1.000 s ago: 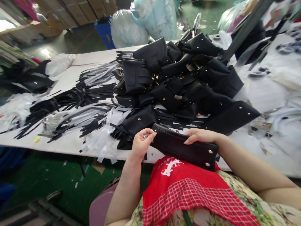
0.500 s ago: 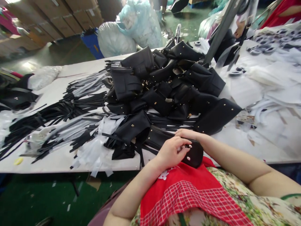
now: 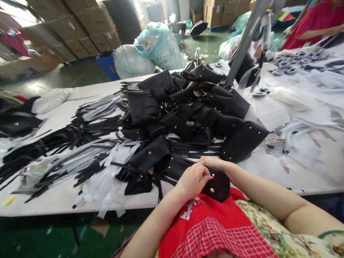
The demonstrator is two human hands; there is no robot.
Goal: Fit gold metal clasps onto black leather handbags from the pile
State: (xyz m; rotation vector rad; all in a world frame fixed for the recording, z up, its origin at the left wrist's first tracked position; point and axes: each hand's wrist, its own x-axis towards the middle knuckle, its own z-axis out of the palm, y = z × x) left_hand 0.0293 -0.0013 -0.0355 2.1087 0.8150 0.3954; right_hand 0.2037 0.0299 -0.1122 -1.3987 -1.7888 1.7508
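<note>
A black leather bag [image 3: 222,184] lies on its side at the table's front edge, against my red apron. Small shiny metal studs sit in its surface, one stud [image 3: 212,190] near its rounded right end. My left hand [image 3: 192,180] reaches across the bag, thumb and forefinger pinched at another stud [image 3: 213,175]. Whether anything small is between those fingertips is hard to see. Behind it, my right hand [image 3: 212,163] grips the bag's far side, its fingers partly hidden by the left hand.
Beyond my hands rises a heap of black bags [image 3: 185,107] with gold studs. Black strips [image 3: 80,129] and white scraps [image 3: 107,182] spread to the left. White sheets [image 3: 303,107] cover the right side. A grey post [image 3: 243,43] stands behind; a person in red [image 3: 311,27] is at far right.
My left hand has moved right, from the bag's left corner to the studs at its right end. The right hand has shifted to the far side. The view has tilted up.
</note>
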